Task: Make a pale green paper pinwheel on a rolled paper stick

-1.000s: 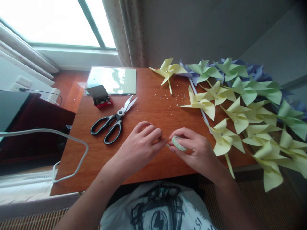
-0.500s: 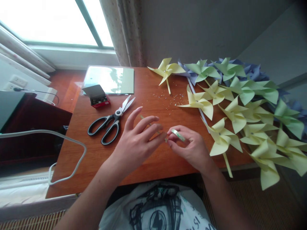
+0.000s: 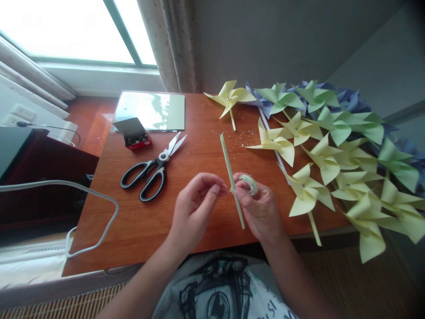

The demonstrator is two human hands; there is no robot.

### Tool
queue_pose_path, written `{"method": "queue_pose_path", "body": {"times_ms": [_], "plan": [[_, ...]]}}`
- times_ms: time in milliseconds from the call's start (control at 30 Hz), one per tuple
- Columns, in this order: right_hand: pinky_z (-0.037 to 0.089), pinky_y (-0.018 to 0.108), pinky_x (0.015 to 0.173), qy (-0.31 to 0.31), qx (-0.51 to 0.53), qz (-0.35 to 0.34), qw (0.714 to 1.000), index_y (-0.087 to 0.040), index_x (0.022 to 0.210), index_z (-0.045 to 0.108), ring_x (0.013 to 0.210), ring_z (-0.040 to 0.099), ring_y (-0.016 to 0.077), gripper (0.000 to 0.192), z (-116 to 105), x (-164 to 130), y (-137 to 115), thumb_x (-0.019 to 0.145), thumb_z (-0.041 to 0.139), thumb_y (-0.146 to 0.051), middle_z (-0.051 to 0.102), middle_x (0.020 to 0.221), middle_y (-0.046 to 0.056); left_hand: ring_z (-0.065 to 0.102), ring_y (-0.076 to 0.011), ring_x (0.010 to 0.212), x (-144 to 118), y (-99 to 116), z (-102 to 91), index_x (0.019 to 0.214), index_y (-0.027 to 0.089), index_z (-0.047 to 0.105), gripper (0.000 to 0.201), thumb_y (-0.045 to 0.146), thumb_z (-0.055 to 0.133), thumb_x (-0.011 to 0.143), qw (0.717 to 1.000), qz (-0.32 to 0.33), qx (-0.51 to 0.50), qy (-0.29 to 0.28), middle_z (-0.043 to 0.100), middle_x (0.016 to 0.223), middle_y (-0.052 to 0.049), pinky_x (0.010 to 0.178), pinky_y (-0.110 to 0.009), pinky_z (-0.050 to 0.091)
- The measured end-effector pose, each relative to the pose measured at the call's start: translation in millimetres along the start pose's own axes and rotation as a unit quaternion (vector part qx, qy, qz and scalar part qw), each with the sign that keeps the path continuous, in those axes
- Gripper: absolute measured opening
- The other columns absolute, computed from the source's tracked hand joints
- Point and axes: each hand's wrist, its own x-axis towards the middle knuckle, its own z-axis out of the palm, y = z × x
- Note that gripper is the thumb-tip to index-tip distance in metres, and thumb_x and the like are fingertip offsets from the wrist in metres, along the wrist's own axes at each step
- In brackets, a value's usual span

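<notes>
A thin pale-green rolled paper stick (image 3: 226,155) stands nearly upright in the picture, leaning slightly, above the wooden table. My right hand (image 3: 262,208) is closed, gripping a small roll of clear tape (image 3: 248,184) and pinching the stick at its middle. Just left of the stick is my left hand (image 3: 199,204), its fingers curled and the thumb pressed against them. Whether a bit of tape is between those fingertips cannot be made out. A tiny loose flap shows on the stick beside the left fingertips.
Black-handled scissors (image 3: 159,164) lie open at left, near a small red box (image 3: 137,137) of little metal pieces. Behind is a shiny clear folder (image 3: 149,110) with paper. Several yellow, green and purple paper pinwheels (image 3: 305,188) crowd the right side. Paper crumbs dot the table (image 3: 139,230).
The stick has swung from lying under my left hand to near upright in my right hand. My left hand has turned over and curled its spread fingers. The tape roll has tilted.
</notes>
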Motion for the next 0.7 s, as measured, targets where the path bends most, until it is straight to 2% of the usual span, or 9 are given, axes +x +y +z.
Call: {"method": "queue_pose_path", "body": {"times_ms": [33,100,200,267,367,433,567,700], "plan": [[0.05,0.031,0.078,0.0,-0.008,-0.011,1.0,-0.022,0.07,0.072,0.091,0.059,0.0197,0.014,1,1,0,0.08,0.076,-0.032,0.065,0.1,0.005,0.068,-0.0166,0.079,-2,-2,3.4,0.095,0.016,0.067,0.012,0.027,0.062,0.095,0.996,-0.066,-0.063,-0.017,0.071,0.088,-0.006,0.078,-0.031,0.058],[0.051,0.032,0.08,-0.003,-0.024,-0.032,0.999,-0.022,0.072,0.073,0.092,0.06,0.0203,0.011,1,1,1,0.08,0.075,-0.03,0.065,0.101,0.005,0.068,-0.0174,0.08,-6,-6,9.2,0.093,0.015,0.068,0.017,0.032,0.065,0.094,0.975,-0.154,-0.159,-0.037,0.072,0.086,-0.005,0.08,-0.031,0.057],[0.052,0.033,0.084,-0.003,-0.043,-0.054,0.998,-0.022,0.073,0.075,0.096,0.061,0.021,0.009,1,0,1,0.079,0.077,-0.029,0.066,0.102,0.005,0.068,-0.0185,0.084,-9,-10,15.2,0.089,0.015,0.072,0.024,0.037,0.066,0.093,0.943,-0.217,-0.247,-0.044,0.073,0.087,-0.007,0.08,-0.029,0.055],[0.054,0.03,0.073,-0.008,-0.038,-0.037,0.999,-0.022,0.074,0.075,0.086,0.061,0.0184,0.01,1,-2,1,0.079,0.078,-0.031,0.066,0.103,0.005,0.067,-0.0179,0.08,-10,-11,18.3,0.091,0.014,0.074,0.026,0.04,0.066,0.092,0.923,-0.246,-0.292,-0.05,0.072,0.086,-0.007,0.076,-0.028,0.055],[0.047,0.024,0.045,-0.023,-0.001,0.022,0.999,-0.021,0.076,0.075,0.057,0.052,0.0083,0.015,1,-5,-1,0.078,0.079,-0.035,0.064,0.109,0.005,0.062,-0.0136,0.068,-10,-10,22.1,0.094,0.013,0.074,0.026,0.039,0.07,0.09,0.892,-0.277,-0.35,-0.063,0.068,0.079,-0.005,0.069,-0.024,0.053],[0.044,0.023,0.038,-0.031,0.025,0.045,0.998,-0.02,0.077,0.074,0.049,0.049,0.0046,0.017,1,-6,-2,0.079,0.08,-0.035,0.062,0.114,0.005,0.058,-0.0109,0.065,-10,-11,23.5,0.093,0.012,0.073,0.026,0.038,0.07,0.09,0.881,-0.279,-0.375,-0.072,0.064,0.074,-0.004,0.065,-0.021,0.049],[0.049,0.024,0.04,-0.043,0.02,0.04,0.998,-0.02,0.077,0.074,0.056,0.055,0.0079,0.015,-2,-7,-3,0.08,0.079,-0.034,0.061,0.114,0.005,0.053,-0.0096,0.063,-9,-15,22.1,0.086,0.012,0.071,0.029,0.04,0.069,0.091,0.876,-0.278,-0.383,-0.093,0.059,0.068,-0.002,0.061,-0.019,0.045],[0.055,0.028,0.056,-0.052,-0.029,0.011,0.998,-0.021,0.077,0.075,0.073,0.061,0.0149,0.011,-5,-6,-8,0.082,0.078,-0.032,0.063,0.111,0.005,0.05,-0.0081,0.058,-8,-19,18.7,0.078,0.012,0.068,0.031,0.041,0.072,0.088,0.872,-0.291,-0.379,-0.105,0.057,0.067,-0.001,0.056,-0.019,0.04]]}}
